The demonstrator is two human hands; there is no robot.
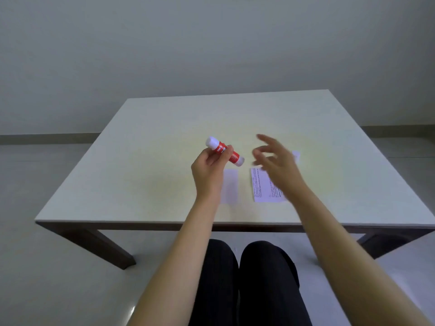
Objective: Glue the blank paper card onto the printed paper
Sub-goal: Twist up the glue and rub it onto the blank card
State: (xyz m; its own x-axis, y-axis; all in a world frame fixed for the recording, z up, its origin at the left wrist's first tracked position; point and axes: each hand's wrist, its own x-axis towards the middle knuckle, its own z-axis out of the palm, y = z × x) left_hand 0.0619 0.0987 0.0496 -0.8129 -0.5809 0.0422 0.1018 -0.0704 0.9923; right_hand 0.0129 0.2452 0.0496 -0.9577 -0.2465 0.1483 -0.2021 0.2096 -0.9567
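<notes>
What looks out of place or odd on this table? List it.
Nothing stands out. The blank card and the printed paper lie flat, side by side and apart, on the table. The left hand holds the glue stick tilted; the right hand hovers open, blurred.

- Left hand [208,167], raised on a bare forearm, pinches a red-and-white glue stick [224,151] between thumb and fingers
- Right hand [275,158] hovers blurred, fingers spread apart, gripping nothing
</notes>
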